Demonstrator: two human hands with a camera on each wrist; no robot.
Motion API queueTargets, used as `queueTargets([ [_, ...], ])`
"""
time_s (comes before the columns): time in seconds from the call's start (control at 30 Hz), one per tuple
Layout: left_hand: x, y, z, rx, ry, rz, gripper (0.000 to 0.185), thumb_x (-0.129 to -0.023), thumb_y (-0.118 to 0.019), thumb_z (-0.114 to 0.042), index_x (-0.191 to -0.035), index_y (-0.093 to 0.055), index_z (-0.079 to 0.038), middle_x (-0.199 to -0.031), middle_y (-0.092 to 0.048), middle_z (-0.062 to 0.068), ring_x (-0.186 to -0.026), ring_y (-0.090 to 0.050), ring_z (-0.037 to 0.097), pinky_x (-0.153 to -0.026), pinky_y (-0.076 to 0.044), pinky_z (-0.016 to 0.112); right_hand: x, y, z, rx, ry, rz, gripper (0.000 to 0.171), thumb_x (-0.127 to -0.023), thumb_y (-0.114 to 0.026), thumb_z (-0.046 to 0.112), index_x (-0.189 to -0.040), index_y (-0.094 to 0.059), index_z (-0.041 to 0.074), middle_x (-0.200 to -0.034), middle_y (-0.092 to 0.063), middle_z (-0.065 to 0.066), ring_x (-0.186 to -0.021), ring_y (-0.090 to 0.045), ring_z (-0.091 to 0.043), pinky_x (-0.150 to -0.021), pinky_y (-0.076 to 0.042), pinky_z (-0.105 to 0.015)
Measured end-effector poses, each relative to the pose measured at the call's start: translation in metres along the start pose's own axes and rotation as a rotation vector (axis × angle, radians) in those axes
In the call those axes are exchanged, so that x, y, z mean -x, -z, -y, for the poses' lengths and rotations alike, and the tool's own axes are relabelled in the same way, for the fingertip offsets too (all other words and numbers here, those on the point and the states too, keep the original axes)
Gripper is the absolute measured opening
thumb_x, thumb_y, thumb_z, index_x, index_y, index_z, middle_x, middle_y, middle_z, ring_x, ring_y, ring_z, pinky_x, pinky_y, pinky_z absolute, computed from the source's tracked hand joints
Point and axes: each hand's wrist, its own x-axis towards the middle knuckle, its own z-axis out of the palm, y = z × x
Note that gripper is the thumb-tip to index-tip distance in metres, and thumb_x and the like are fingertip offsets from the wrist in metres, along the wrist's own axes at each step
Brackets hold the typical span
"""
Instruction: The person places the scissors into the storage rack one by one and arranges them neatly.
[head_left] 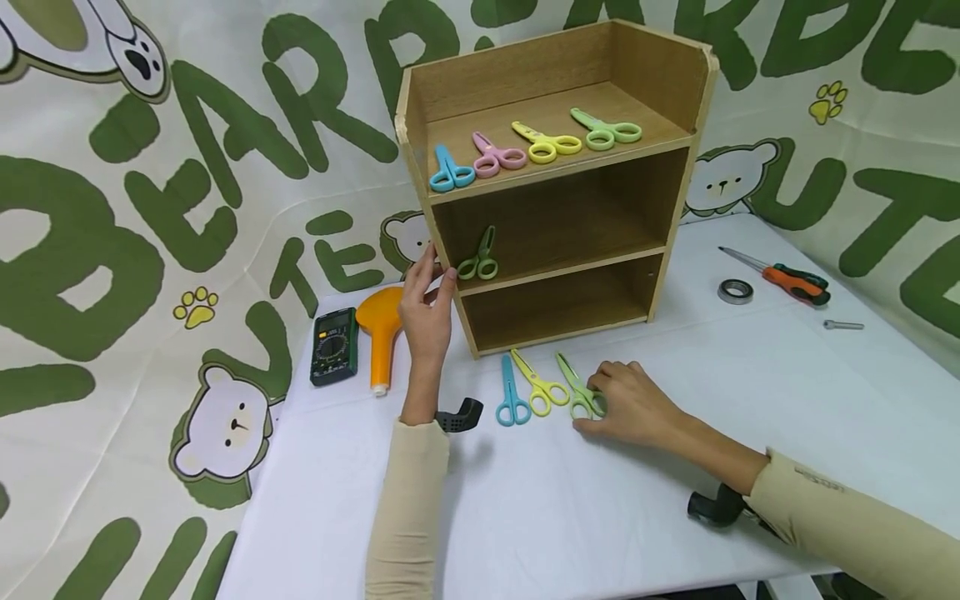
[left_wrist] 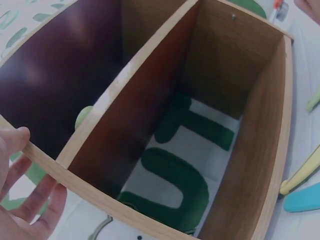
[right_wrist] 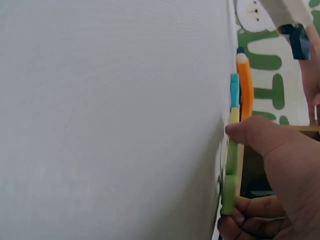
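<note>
The table (head_left: 750, 400), under a white cloth, carries a wooden shelf unit (head_left: 558, 179) standing upright, and everything else is placed here against that unit. On its top board lie four scissors in a row: blue scissors (head_left: 450, 171) nearest its left edge, then pink scissors (head_left: 495, 156), yellow scissors (head_left: 545, 143) and light green scissors (head_left: 607, 129) toward its right wall. On the middle board, close to the left wall, rests a darker green pair (head_left: 480, 257). The left hand (head_left: 426, 310) is at the unit's front left edge beside that middle board, fingers fairly straight and touching the wood, holding nothing; the left wrist view shows the fingertips (left_wrist: 22, 170) against the edge. To the left of the unit lie an orange tool (head_left: 380, 329) and, farther out, a black multimeter (head_left: 333, 346). In front of the unit's base, on the cloth, three scissors lie side by side: a blue pair (head_left: 512, 396), a yellow pair (head_left: 542, 385) and a green pair (head_left: 579, 387). The right hand (head_left: 633, 406) rests on the handle end of that green pair, fingers curled around it, pinching it against the cloth. To the right of the unit, well apart, lie an orange-handled screwdriver (head_left: 783, 277), a metal ring (head_left: 735, 291) and a small bolt (head_left: 843, 325).
</note>
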Motion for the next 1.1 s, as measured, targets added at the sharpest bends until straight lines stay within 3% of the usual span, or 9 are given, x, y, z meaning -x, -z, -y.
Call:
queueTargets([
  [0.17,0.0,0.001,0.001,0.014,-0.003,-0.003,0.049,-0.099,-0.064,-0.013,-0.146,-0.052,-0.013,-0.136,-0.057,0.01,-0.115,-0.06,0.024,-0.093,-0.054,0.033,0.007,0.014,0.004,-0.053,-0.006,-0.056,0.051,-0.065,-0.088,0.051,-0.086,-0.074,0.007,-0.083,-0.064,0.001,-0.073,-0.05,-0.01,-0.073,-0.04,-0.037],
  [0.33,-0.002,0.001,0.0,0.035,-0.013,0.013,0.048,-0.099,-0.065,-0.021,-0.146,-0.054,-0.023,-0.135,-0.058,0.0,-0.115,-0.06,0.017,-0.094,-0.054,0.035,0.012,0.043,0.009,-0.138,-0.028,-0.09,0.049,-0.065,-0.089,0.048,-0.09,-0.075,0.009,-0.089,-0.063,0.004,-0.078,-0.051,-0.011,-0.076,-0.038,-0.035],
  [0.47,-0.004,0.003,0.0,0.031,-0.023,0.007,0.048,-0.099,-0.065,-0.02,-0.146,-0.054,-0.021,-0.135,-0.058,0.002,-0.114,-0.06,0.018,-0.092,-0.054,0.032,0.005,0.069,0.013,-0.176,-0.011,-0.115,0.051,-0.065,-0.091,0.047,-0.094,-0.074,0.009,-0.093,-0.064,0.004,-0.082,-0.053,-0.012,-0.078,-0.037,-0.035],
  [0.6,-0.003,0.004,-0.003,0.019,-0.029,-0.005,0.049,-0.099,-0.064,-0.013,-0.146,-0.052,-0.013,-0.136,-0.057,0.01,-0.114,-0.06,0.024,-0.091,-0.054,0.031,-0.015,0.089,0.018,-0.184,0.022,-0.139,0.052,-0.065,-0.093,0.043,-0.099,-0.075,0.008,-0.096,-0.066,0.001,-0.087,-0.055,-0.016,-0.076,-0.038,-0.038],
  [0.87,0.004,0.006,-0.035,0.02,-0.038,0.0,0.047,-0.098,-0.063,-0.003,-0.144,-0.052,-0.001,-0.133,-0.058,0.019,-0.111,-0.061,0.03,-0.088,-0.054,0.027,-0.062,0.12,0.026,-0.136,0.126,-0.178,0.05,-0.067,-0.091,0.045,-0.095,-0.074,0.007,-0.089,-0.064,-0.001,-0.078,-0.052,-0.016,-0.073,-0.033,-0.037],
  [1.1,0.005,0.004,-0.036,0.023,-0.025,0.002,0.047,-0.098,-0.063,-0.004,-0.144,-0.052,-0.003,-0.132,-0.058,0.018,-0.112,-0.061,0.028,-0.09,-0.053,0.027,-0.11,0.134,0.028,-0.114,0.077,-0.118,0.055,-0.072,-0.088,0.047,-0.102,-0.075,0.003,-0.093,-0.065,-0.006,-0.081,-0.053,-0.02,-0.078,-0.035,-0.043],
])
